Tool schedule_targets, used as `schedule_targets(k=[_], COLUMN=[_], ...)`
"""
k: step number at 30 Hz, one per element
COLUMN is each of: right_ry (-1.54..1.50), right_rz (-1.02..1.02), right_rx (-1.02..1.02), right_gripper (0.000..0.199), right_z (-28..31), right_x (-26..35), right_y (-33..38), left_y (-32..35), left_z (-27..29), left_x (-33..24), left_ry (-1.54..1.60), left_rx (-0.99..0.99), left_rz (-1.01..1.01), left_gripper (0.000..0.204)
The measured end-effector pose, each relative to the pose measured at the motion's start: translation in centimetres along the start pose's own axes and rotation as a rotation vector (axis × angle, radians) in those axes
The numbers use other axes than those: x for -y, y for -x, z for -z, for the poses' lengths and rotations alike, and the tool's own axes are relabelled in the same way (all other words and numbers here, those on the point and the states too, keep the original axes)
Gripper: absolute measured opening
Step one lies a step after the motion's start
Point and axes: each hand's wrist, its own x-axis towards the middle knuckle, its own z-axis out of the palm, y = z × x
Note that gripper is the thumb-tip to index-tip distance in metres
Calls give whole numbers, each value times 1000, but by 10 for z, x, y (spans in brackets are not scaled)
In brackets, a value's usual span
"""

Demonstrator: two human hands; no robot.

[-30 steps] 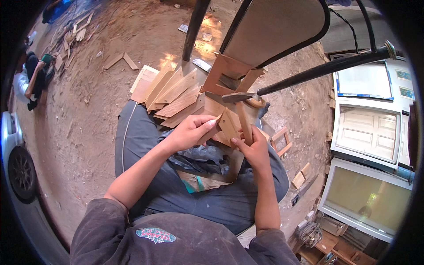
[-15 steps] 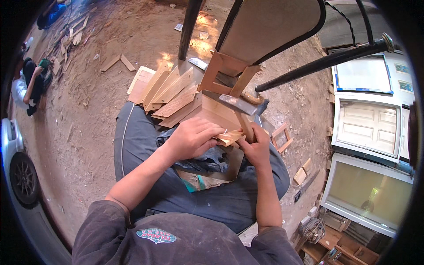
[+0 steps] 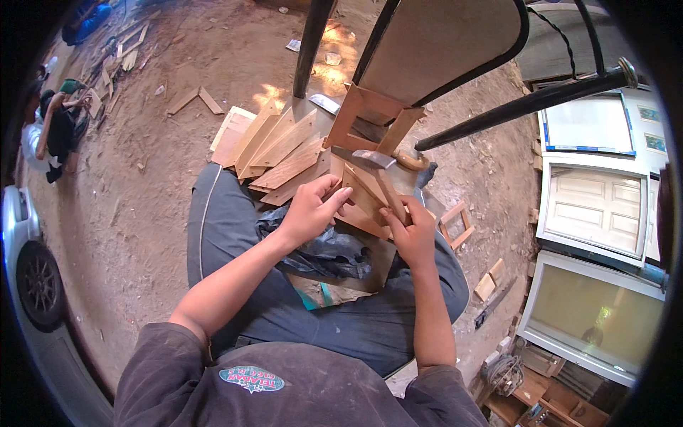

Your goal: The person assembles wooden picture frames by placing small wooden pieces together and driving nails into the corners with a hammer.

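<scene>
My right hand (image 3: 413, 231) is wrapped round the wooden handle of a hammer (image 3: 373, 158), its metal head pointing up and away from me. The thumb of this hand also presses near the lower end of a pale wooden piece (image 3: 364, 193) tilted between my hands. At the left of that piece, my left hand (image 3: 313, 210) is closed in a pinch, and what its fingers hold is hidden. Beyond my left knee a fanned stack of cut wooden slats (image 3: 284, 146) lies beside both hands. A reddish wooden frame (image 3: 341, 121) stands just past the hammer head.
Ahead rises a chair with dark metal legs (image 3: 469, 124). A roll of tape (image 3: 411, 159) lies near the hammer. Small wooden frames (image 3: 455, 222) rest on the dirt at right, before stacked white doors (image 3: 592, 206). A car wheel (image 3: 40, 286) and another person (image 3: 53, 135) are at left.
My left hand has drawn back left, and its fingers have curled up. The wooden piece has tilted more upright. The hammer head has shifted slightly left and up.
</scene>
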Motion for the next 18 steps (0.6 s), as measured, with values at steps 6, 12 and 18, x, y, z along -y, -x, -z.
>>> schedule_targets(k=[6, 12, 18], right_ry=[1, -160, -119], right_rz=[-93, -197, -69], right_rx=[-8, -30, 42], right_gripper=[29, 29, 30], right_z=[5, 9, 12], right_x=[7, -9, 2], right_y=[-1, 4, 7], left_y=[-14, -15, -18], left_z=[-1, 4, 7], left_x=[16, 27, 29], left_ry=[34, 157, -74], left_rx=[23, 127, 126], left_rz=[156, 423, 455], left_gripper=[31, 40, 45])
